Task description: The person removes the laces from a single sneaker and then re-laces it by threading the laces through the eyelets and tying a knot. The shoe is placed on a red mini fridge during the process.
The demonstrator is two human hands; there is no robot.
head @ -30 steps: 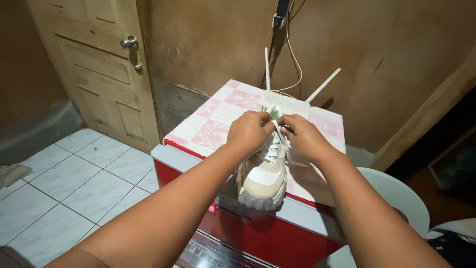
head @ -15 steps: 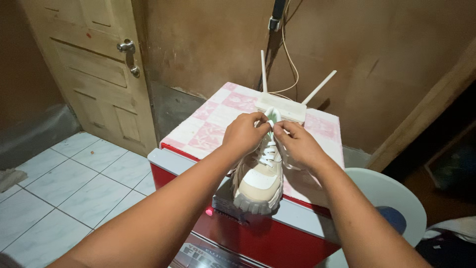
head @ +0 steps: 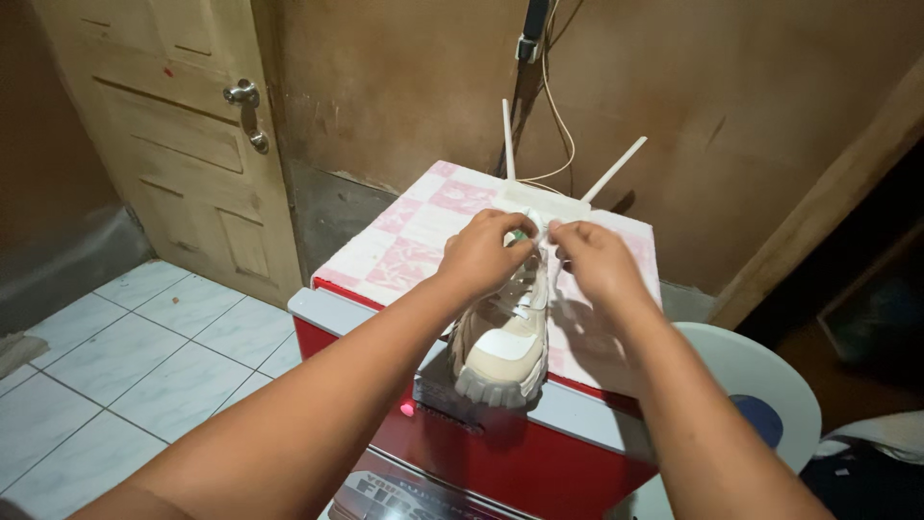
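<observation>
Since the earlier frame, both hands have been drawn slightly apart at the top of the shoe, the right one shifted to the right so that a short stretch of white lace (head: 545, 231) is pulled taut between them. The left hand (head: 481, 256) is clenched on one end of the lace at the shoe's tongue, and the right hand (head: 595, 258) is pinched on the other end; such a two-sided pull suits tightening the lacing. The chunky beige and white sneaker (head: 502, 339) is stood upright with its toe towards the near edge, where it can be reached from above, on a red and grey chest appliance (head: 539, 453) used as a worktop. A pink and white checked cloth (head: 404, 241) is spread over the far part of the lid, and a white router (head: 544, 197) with two raised antennas is set at its far end, cables running up the brown wall. A wooden door (head: 173, 135) is seen at the left above a tiled floor (head: 125, 376), and a white round stool (head: 760, 395) is placed at the right.
</observation>
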